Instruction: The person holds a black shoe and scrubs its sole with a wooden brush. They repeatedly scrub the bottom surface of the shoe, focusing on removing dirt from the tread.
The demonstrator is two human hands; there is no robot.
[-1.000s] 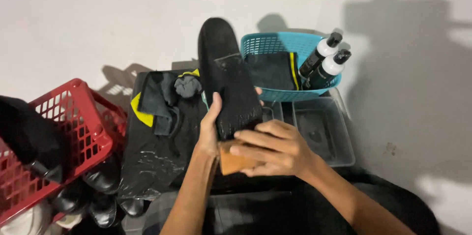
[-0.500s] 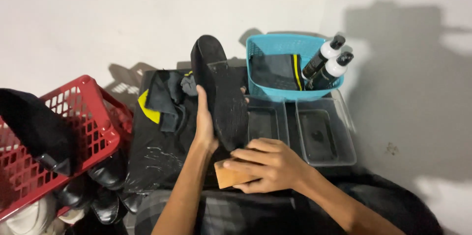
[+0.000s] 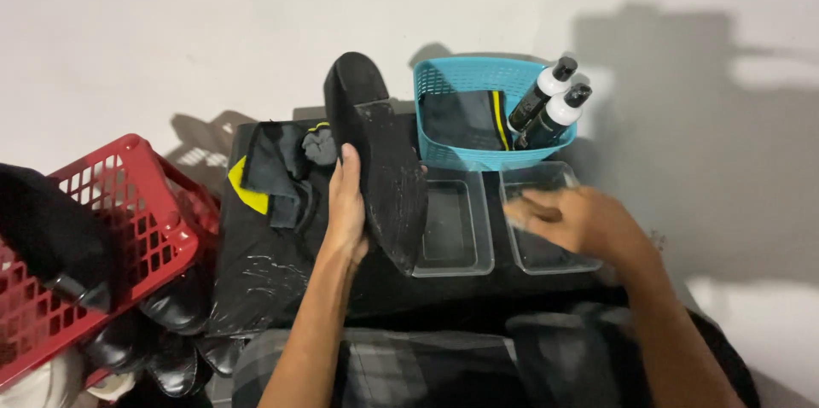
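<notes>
My left hand (image 3: 345, 212) grips a black shoe (image 3: 384, 160) by its side, sole turned toward me and heel pointing up and away. My right hand (image 3: 580, 220) is blurred with motion above the right one of two clear plastic trays (image 3: 559, 265), apart from the shoe. The blur hides whether it holds anything. The other clear tray (image 3: 452, 267) lies just right of the shoe's toe. Everything rests on a black mat (image 3: 256, 280) smeared with wet streaks.
A teal basket (image 3: 461, 75) behind the trays holds a dark cloth and two black bottles with white collars (image 3: 546, 105). A black and yellow cloth (image 3: 264, 177) lies left of the shoe. A red basket (image 3: 128, 212) and several black shoes (image 3: 171, 323) sit at left.
My right hand has left the shoe's sole, where it pressed a tan block, and swung right over the right tray. The shoe has tilted a little more upright in my left hand.
</notes>
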